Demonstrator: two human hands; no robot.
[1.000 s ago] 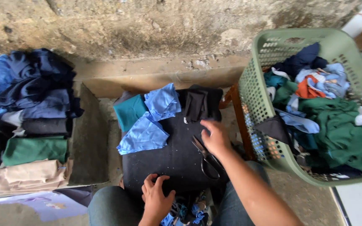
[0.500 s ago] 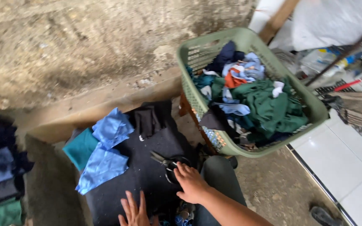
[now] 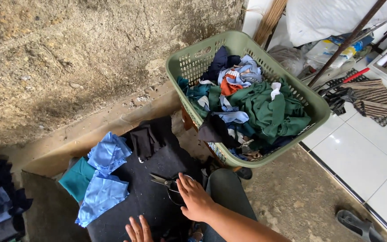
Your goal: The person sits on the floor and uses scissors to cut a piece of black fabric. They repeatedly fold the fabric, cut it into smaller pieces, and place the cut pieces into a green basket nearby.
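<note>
Beside the green laundry basket [image 3: 312,105], which I take as my landmark, the dark cloth-covered work surface [image 3: 151,201] spreads out low and to its left, and that is where both my hands are. The basket itself is the biggest thing here: a perforated plastic one, heaped past its rim with tangled fabric, mostly dark green cloth [image 3: 269,107], with light blue, navy, white and a bit of orange mixed in. Left of the basket on the work surface lie cut pieces: light blue cloth pieces [image 3: 106,172], a teal piece [image 3: 77,178] partly under them, and a black scrap [image 3: 145,140] closer to the basket. Just below the basket's near corner, my right hand [image 3: 195,199] rests on the handles of the black scissors [image 3: 169,184], fingers curled loosely over the loops; I cannot tell whether they are through them, and the blades lie nearly closed, pointing away from the basket. My left hand [image 3: 137,229] lies flat and open on the surface, farther from the basket, holding nothing. To do this well, I judge I should seat thumb and fingers fully in the loops before lifting, keeping the points away from my left hand.
</note>
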